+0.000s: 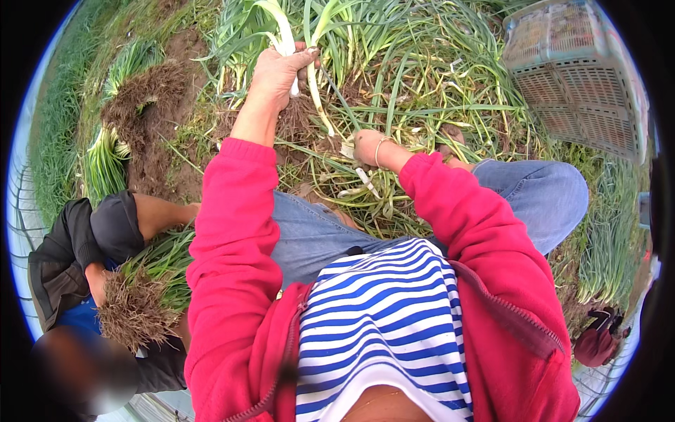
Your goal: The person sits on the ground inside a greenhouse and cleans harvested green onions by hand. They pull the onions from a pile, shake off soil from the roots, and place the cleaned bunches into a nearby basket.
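My left hand [285, 71], soiled with earth, is closed around a few long green-and-white allium stalks [285, 31]; their white lower ends hang below the fist. One thinner stalk [315, 95] hangs at the thumb, with its pale end down. My right hand [366, 147], with a bracelet at the wrist, is curled low over the litter, and whether it grips anything cannot be made out. Beside it are pale peeled scraps [367, 182]. Beyond my hands stands a dense heap of leafy allium plants [369, 31].
A plastic crate [577, 84] stands at the upper right. Bundles with earthy roots [142, 92] lie at the left. A co-worker [68, 253] sits close at my left, holding a rooted bundle [138, 308]. Another person [598, 337] is at the far right. Loose leaves [448, 108] cover the ground ahead.
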{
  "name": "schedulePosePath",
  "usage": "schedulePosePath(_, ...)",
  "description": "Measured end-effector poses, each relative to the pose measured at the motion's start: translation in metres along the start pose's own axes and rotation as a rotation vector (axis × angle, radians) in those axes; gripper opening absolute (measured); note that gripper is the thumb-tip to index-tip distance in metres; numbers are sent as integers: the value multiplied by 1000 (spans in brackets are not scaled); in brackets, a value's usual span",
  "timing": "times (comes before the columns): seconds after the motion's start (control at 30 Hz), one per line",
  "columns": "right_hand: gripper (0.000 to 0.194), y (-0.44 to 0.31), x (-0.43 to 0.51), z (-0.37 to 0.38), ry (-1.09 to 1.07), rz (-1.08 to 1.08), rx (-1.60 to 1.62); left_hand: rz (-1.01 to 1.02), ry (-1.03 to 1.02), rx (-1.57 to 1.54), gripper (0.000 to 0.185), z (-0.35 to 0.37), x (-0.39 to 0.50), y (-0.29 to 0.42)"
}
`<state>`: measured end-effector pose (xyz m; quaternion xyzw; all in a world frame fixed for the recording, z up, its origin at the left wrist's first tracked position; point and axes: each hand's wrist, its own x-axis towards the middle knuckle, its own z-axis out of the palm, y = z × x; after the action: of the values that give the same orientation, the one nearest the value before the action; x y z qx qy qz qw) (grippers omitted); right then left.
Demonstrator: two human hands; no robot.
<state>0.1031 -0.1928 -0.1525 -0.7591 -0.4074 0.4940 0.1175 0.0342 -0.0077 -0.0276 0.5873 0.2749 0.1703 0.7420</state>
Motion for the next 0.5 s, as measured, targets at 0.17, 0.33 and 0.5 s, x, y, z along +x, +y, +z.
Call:
schedulePosePath(0.17, 77, 70, -5, 21, 285, -415, -266, -17, 34, -46, 23, 8, -2, 5)
schedulePosePath(0.33, 52, -18, -49, -26, -335, -437, 1235, -28, 97, -78, 28, 7, -1, 0)
schedulePosePath(0.5, 39, -45, -49, -40, 81, -444, 1232, -161, -114, 37, 23, 15, -14, 2)
